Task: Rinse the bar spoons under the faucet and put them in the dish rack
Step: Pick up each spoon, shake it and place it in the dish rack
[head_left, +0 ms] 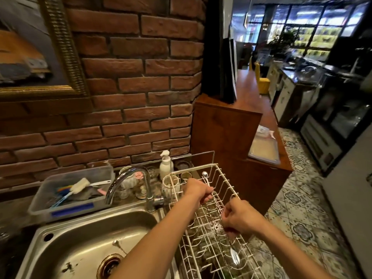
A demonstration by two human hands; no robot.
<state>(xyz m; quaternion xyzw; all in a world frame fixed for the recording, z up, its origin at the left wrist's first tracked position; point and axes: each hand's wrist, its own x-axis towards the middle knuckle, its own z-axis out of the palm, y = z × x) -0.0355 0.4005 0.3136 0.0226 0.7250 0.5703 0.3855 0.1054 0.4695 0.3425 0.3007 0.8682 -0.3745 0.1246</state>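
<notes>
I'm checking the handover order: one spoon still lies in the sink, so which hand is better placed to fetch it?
Left. The left hand grips a bar spoon on the sink side of the rack; the right hand is farther from the spoon in the sink.

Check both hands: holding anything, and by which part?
Left hand grips a bar spoon by its stem, bowl up, over the dish rack. Right hand is curled at the rack; what it holds cannot be told.

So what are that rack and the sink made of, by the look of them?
The dish rack looks like wire with a cream-white coating: thin rods in a grid, matte and pale. The sink appears to be stainless steel: a silvery, brushed basin with soft reflections. The faucet looks chromed, mirror-bright.
</notes>
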